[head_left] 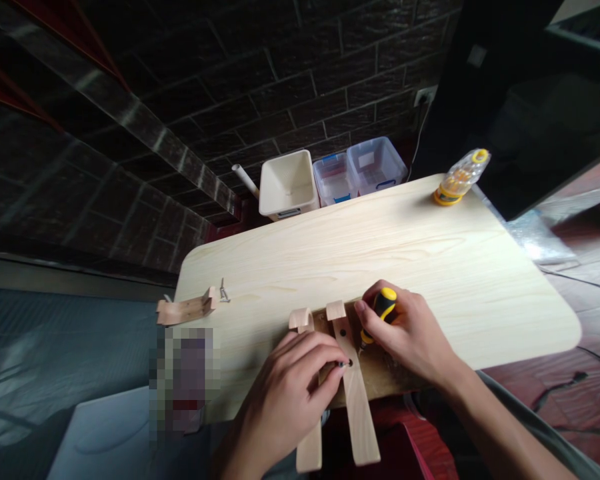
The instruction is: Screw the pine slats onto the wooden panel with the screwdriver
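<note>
Nearest me, my left hand (pixel 285 393) pinches what seems a screw (pixel 344 364) over the wooden slat (pixel 356 393), steadying it. At two o'clock, my right hand (pixel 410 337) wraps its fingers (pixel 367 317) round the screwdriver (pixel 380 310), tip down on the worktop (pixel 430 253).

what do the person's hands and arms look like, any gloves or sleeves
Both hands are bare: no gloves, rings or watch show on the left hand or the right hand. The right forearm is uncovered as far as the frame's lower edge, with no sleeve in view. Only a short stretch of the left wrist shows, also uncovered. The fingers carry no tape or markings.
</note>
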{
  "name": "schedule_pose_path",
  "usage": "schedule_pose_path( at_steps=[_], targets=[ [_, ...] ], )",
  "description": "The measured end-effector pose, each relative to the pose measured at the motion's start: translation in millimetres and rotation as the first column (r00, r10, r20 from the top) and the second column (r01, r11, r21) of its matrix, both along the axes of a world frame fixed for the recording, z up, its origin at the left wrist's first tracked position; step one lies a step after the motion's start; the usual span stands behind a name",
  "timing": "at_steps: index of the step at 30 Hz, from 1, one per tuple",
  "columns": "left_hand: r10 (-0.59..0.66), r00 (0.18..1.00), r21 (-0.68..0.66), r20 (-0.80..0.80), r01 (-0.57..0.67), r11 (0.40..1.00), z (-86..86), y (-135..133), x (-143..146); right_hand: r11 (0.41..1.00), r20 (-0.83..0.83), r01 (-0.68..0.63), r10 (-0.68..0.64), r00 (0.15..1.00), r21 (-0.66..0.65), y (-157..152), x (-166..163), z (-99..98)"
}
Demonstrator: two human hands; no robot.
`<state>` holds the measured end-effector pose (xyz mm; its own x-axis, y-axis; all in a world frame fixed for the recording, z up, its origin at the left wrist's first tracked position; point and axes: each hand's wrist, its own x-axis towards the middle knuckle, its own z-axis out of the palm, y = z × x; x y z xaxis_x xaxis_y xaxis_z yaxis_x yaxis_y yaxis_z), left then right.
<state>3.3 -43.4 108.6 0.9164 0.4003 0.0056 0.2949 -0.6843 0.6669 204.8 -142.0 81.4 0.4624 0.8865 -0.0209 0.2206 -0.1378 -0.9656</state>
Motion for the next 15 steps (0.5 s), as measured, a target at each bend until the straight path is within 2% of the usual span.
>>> schedule_pose_path(
  at_steps=[15],
  targets=[
    [0.001, 1.0, -0.022, -0.026, -0.001, 1.0, -0.3, -0.7, 0.2, 0.999, 0.004, -0.03, 0.03, 1.0, 0.03, 0.3, 0.4, -0.2]
  ],
)
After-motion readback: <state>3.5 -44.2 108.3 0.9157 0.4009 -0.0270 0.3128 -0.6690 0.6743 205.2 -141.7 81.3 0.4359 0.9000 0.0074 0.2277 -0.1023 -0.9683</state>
